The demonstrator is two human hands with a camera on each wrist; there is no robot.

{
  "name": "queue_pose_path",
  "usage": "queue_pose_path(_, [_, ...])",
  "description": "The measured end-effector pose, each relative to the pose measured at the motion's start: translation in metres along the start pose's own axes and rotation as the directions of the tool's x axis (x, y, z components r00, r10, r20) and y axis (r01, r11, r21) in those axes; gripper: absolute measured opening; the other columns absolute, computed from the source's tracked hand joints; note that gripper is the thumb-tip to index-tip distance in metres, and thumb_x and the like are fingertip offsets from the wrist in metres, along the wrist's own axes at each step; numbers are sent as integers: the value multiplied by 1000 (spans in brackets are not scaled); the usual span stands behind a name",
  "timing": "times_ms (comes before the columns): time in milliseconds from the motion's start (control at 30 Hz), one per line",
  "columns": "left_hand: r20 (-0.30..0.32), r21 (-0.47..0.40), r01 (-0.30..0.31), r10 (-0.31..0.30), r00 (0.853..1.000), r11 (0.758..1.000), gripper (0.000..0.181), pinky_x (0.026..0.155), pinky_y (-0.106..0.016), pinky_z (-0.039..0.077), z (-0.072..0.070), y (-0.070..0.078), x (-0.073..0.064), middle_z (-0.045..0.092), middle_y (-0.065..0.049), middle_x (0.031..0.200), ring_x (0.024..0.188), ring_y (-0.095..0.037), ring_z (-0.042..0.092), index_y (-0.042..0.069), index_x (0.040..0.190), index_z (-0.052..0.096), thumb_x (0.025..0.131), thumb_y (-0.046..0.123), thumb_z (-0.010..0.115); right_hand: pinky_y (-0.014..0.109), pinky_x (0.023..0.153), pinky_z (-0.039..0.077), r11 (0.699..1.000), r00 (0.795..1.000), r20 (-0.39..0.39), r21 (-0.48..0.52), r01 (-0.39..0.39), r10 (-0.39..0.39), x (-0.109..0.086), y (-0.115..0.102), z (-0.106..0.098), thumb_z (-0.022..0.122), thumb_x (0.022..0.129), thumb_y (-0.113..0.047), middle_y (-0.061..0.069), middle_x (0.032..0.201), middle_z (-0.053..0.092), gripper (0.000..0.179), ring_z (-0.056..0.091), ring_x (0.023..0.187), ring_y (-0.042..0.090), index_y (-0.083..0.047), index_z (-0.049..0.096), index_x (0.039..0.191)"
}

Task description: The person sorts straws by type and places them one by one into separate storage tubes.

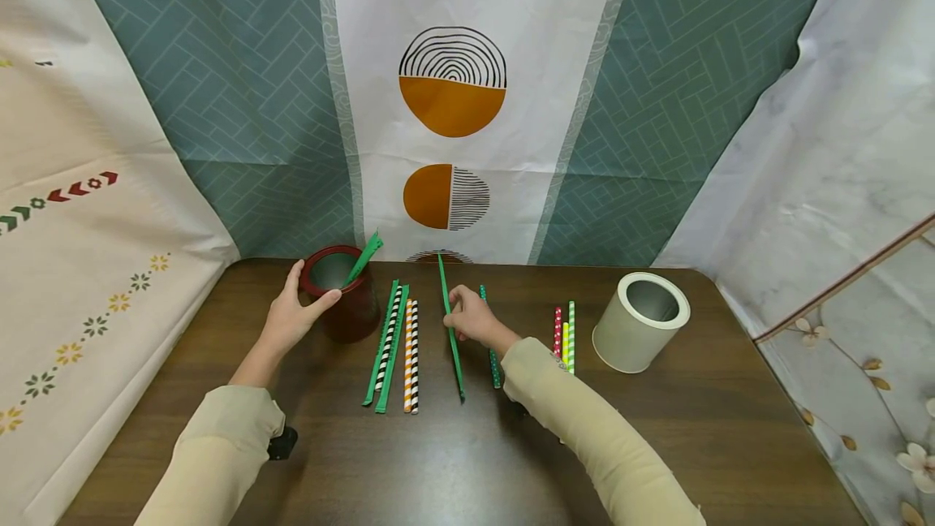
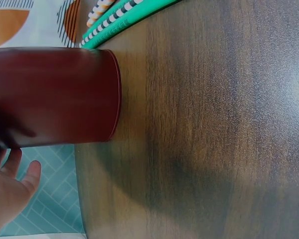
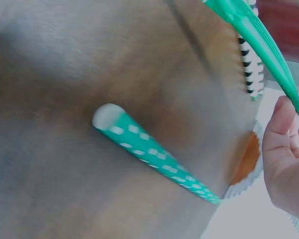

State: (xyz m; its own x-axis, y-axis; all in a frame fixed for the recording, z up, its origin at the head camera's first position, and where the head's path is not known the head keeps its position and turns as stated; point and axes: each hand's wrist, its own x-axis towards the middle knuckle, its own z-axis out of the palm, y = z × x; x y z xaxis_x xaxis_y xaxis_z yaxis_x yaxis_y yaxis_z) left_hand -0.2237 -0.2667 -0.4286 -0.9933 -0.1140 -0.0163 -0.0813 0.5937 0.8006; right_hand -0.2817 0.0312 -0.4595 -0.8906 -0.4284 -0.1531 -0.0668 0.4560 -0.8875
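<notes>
My left hand (image 1: 287, 321) grips the rim of a dark red cylindrical holder (image 1: 356, 321), thumb on the near side and fingers on the left. A green-wrapped straw (image 1: 365, 256) leans inside this holder and sticks out over its rim. Between its fingertips, my right hand (image 1: 473, 317) pinches another green-wrapped straw (image 3: 259, 40) near its middle, over the centre of the table. Just right of that hand lies a green straw with white dots (image 3: 152, 155), partly covered by the hand in the head view.
Beside the red holder lie several straws: green-wrapped (image 1: 390, 364), orange-striped (image 1: 408, 364) and black-striped (image 1: 415, 364). Red dotted (image 1: 557, 329), yellow and green-striped (image 1: 572, 319) straws lie right, partly behind my right sleeve. A white cylindrical holder (image 1: 621, 335) stands at the right. Patterned cloth hangs behind the table.
</notes>
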Motion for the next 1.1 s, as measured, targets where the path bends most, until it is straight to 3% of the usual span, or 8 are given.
queue_pose_path(333, [-1,-1,-1,1,1000,1000,94,97,-63,23,0,1,0,14,-20,146,131,-43,16,18,143,-6,80,53,54,41,55,50,992,996,-5,91,88,-88,-3,-39,-17,50,80,2,4,65,50,20,50,49,19,-4,37,95])
queue_pose_path(433, [-1,-5,1,-1,1000,1000,95,97,-63,22,0,1,0,13,-19,147,131,-43,15,18,143,-5,79,54,54,36,52,49,983,994,10,147,107,-110,-7,-55,-23,49,80,4,4,64,48,21,51,50,20,-3,34,94])
queue_pose_path(533, [2,-7,0,0,1000,1000,95,97,-63,22,-1,0,0,12,-19,147,131,-43,15,18,143,-6,79,54,54,31,50,48,972,992,14,199,124,-129,-11,-72,-29,47,79,7,6,65,45,23,53,56,34,0,32,94])
queue_pose_path(633, [1,-7,-1,1,1000,1000,95,97,-63,22,-1,0,0,12,-19,147,132,-43,15,19,143,-7,79,54,54,36,55,48,958,989,4,251,140,-146,-12,-84,-33,46,79,8,6,65,41,22,51,70,49,0,31,94])
queue_pose_path(700, [0,-5,-2,2,1000,1000,95,97,-63,22,-1,0,0,13,-19,147,131,-43,15,18,143,-7,79,54,54,37,56,49,947,986,-18,276,163,-165,-9,-87,-34,46,79,8,6,64,39,22,49,76,52,-2,31,92])
queue_pose_path(833, [-1,-3,-2,2,1000,1000,95,97,-63,22,-1,1,0,13,-19,146,131,-43,15,18,143,-6,79,54,54,34,54,49,924,971,-87,297,240,-224,-3,-94,-33,47,79,8,7,64,42,23,53,71,48,-4,31,89])
queue_pose_path(1100, [0,1,-1,1,1000,1000,94,97,-62,22,-1,2,-1,13,-20,146,131,-43,15,18,143,-6,80,53,54,25,53,49,874,931,-235,338,349,-281,-2,-116,-27,48,81,6,8,74,51,28,57,68,39,6,32,104])
